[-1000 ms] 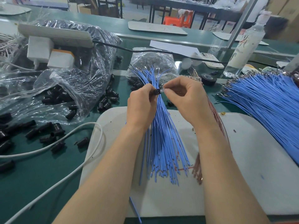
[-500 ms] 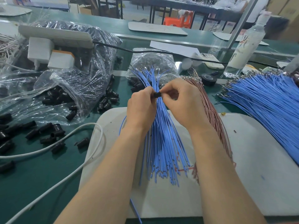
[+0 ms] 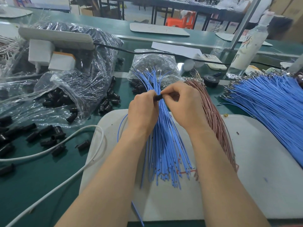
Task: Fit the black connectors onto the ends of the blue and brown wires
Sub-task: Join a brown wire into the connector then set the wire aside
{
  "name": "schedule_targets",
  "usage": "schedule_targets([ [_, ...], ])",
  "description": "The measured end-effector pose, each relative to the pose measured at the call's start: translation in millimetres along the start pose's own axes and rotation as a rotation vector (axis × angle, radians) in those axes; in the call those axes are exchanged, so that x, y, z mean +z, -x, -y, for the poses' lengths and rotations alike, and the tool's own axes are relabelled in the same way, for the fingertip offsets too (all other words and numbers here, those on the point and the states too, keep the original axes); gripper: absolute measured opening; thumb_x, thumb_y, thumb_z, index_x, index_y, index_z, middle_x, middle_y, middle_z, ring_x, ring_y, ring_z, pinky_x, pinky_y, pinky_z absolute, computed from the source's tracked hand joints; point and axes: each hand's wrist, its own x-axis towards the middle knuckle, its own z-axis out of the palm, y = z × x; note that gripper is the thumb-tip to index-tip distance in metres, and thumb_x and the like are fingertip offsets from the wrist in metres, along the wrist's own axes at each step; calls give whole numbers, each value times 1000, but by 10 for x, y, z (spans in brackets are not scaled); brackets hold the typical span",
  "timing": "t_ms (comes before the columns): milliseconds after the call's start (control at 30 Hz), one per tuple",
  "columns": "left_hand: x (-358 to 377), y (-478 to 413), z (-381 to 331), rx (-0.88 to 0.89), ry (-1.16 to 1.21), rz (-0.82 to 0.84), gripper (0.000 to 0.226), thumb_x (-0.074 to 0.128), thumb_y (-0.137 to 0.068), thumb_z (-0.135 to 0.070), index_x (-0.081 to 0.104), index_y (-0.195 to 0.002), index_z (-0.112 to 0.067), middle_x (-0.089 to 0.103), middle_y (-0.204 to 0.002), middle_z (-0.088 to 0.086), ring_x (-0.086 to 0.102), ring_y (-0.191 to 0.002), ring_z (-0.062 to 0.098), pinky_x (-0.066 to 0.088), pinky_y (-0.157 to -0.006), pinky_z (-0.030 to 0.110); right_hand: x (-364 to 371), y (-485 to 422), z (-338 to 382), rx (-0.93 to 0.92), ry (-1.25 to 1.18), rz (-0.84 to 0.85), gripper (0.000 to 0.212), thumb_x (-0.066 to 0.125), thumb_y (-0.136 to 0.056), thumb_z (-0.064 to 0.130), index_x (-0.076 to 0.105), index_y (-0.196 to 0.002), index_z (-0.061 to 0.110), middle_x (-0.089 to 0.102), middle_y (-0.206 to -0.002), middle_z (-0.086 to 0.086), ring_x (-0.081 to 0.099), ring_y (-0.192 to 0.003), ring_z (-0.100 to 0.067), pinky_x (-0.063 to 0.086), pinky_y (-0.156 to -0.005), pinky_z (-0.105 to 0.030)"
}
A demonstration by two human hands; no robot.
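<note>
Since a second ago the brown wires (image 3: 214, 118) have come out from under the right forearm into plain view, while both hands have stayed together at one connector.

At far left, loose connectors (image 3: 47, 136) lie scattered on the green counter (image 3: 32, 177), with more spilling from a clear plastic bag (image 3: 78, 82). A white cable (image 3: 65, 141) curves past them to the white mat (image 3: 262, 161).

The left hand (image 3: 142, 110) pinches a black connector (image 3: 158, 97) in curled fingers. The connector is held above the blue wires (image 3: 165, 153), which fan over the mat. The right hand (image 3: 183, 105) pinches its other end with thumb and forefinger. The brown wires lie just beside that hand. A second blue heap (image 3: 270, 104) lies at far right.
</note>
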Motion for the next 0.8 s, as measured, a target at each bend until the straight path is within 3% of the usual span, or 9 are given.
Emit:
schedule_targets([
  [200, 6, 8, -14, 15, 161, 6, 13, 56, -92, -16, 65, -98, -10, 71, -92, 8, 62, -88, 31, 50, -78, 42, -27, -2, 3, 71, -131, -35, 13, 61, -85, 0, 70, -89, 8, 68, -83, 0, 65, -79, -12, 52, -80, -21],
  [533, 19, -12, 34, 6, 289, -78, 8, 57, -91, -12, 61, -89, -4, 69, -81, 7, 63, -78, 29, 51, -74, 43, -97, -16, 5, 139, -274, -43, 13, 63, -85, 1, 69, -93, 9, 67, -82, 5, 61, -72, 0, 51, -76, -16],
  [800, 39, -15, 34, 21, 315, -100, 2, 59, -89, -8, 60, -87, -9, 69, -80, 5, 60, -75, 28, 50, -74, 41, -122, 12, 43, 88, -276, -30, 6, 66, -86, 7, 68, -92, 9, 68, -79, 2, 65, -74, -10, 55, -79, -28],
])
